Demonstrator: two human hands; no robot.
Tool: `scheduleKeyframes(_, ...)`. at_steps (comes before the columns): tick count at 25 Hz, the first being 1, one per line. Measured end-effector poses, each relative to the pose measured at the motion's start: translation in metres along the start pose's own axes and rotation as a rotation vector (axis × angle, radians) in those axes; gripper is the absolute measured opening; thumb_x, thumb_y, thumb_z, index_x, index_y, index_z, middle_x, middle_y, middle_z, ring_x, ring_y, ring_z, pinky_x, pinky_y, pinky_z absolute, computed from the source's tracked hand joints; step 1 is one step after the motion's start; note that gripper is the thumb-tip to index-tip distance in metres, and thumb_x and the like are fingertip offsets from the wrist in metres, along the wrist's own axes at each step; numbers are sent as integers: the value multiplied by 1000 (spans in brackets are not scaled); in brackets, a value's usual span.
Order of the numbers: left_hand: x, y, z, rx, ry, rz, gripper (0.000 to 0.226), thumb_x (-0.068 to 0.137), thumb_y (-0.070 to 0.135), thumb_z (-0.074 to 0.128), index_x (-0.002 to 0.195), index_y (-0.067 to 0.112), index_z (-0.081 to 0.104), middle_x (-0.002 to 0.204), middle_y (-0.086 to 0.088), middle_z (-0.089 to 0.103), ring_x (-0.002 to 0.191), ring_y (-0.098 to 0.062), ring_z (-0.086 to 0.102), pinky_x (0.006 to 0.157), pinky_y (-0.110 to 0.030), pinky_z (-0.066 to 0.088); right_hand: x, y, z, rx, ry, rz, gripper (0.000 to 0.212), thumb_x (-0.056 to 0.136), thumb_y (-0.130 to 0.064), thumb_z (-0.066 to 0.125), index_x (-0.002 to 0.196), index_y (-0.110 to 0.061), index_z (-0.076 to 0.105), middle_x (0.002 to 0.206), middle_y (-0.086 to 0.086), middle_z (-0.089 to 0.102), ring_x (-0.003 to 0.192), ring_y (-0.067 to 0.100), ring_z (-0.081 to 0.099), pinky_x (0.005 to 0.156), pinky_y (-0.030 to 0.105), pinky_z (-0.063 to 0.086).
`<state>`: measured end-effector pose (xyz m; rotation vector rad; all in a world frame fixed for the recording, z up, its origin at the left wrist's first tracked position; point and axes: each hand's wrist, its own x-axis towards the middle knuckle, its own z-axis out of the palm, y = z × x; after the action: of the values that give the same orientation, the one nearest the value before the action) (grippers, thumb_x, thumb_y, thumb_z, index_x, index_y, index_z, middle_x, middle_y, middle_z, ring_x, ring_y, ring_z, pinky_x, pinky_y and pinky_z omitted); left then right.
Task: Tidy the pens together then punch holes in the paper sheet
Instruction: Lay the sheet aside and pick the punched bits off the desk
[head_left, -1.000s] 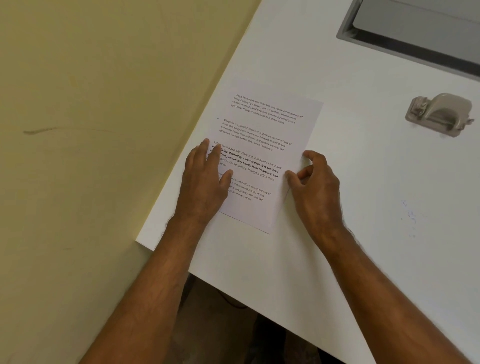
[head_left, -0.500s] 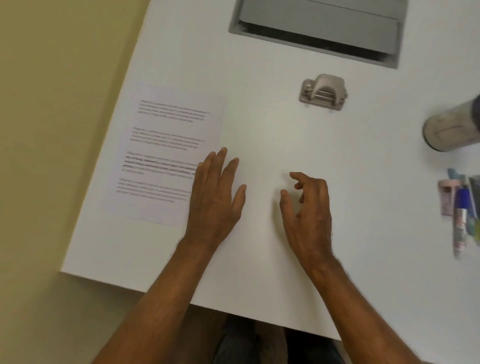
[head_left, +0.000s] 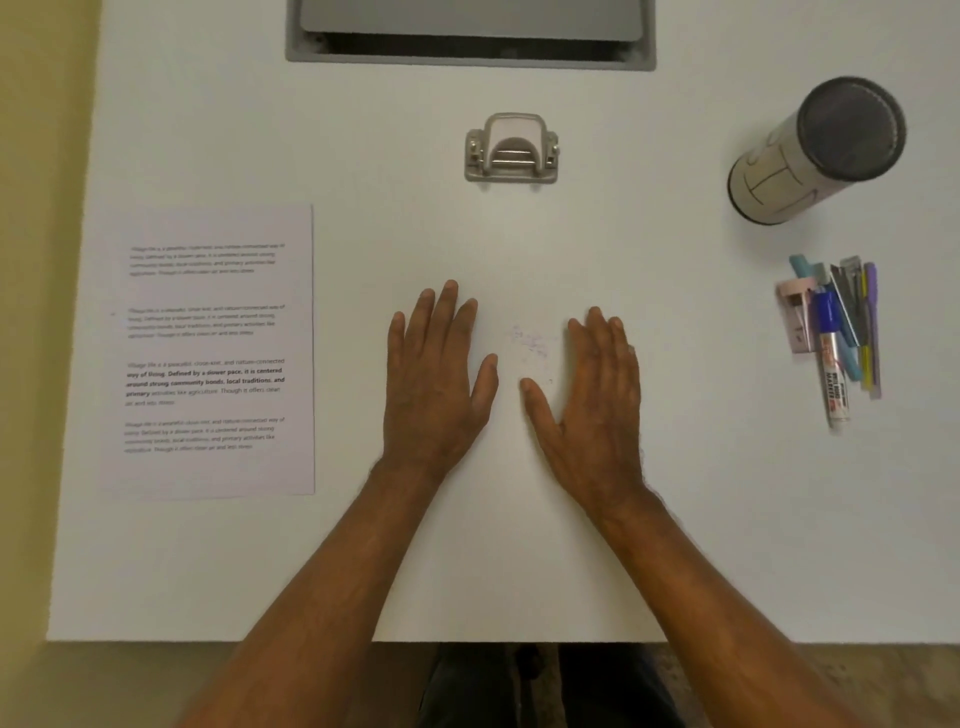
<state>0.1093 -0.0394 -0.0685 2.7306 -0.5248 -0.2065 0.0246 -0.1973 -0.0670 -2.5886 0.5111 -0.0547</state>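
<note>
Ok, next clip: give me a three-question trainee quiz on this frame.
1. True or false: the paper sheet lies under the hole punch.
2. Which hand is nearer the pens? A) left hand B) right hand
3. Fill in: both hands lie flat and hold ____.

Key: 1 false, they lie apart on the table; 2 B; 3 nothing.
</note>
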Motion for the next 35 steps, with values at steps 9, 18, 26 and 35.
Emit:
scheduleKeyframes(9,1,0,6,55,25,10,61,106,41,38,161,18,26,172,-5,17,160,-23,11,130,-50,10,36,-13,8,-85,-83,-265,64,110,-42,41,163,-8,26,172,13,20,161,27,12,131,44,13)
scheduleKeyframes(18,8,9,6,-23,11,50,59,107,30,39,161,11,26,172,-9,18,160,-25,11,131,-46,11,42,2,-16,73,-153,-448,38,104,-11,62,141,-2,61,145,14,62,138,27,55,119,37,43)
scheduleKeyframes(26,12,14,7,10,30,73,59,105,26,42,160,8,30,170,-12,22,159,-28,15,130,-48,15,0,22,-37,56,-9,-243,44,105,-14,55,149,-7,52,158,8,48,150,22,40,124,34,33)
scheduleKeyframes(35,12,13,9,1,25,63,59,106,29,40,161,10,28,171,-9,19,160,-25,13,131,-45,12,-21,-13,5,-334,-121,15,73,110,-52,13,165,-4,7,174,17,2,161,33,-1,130,53,10)
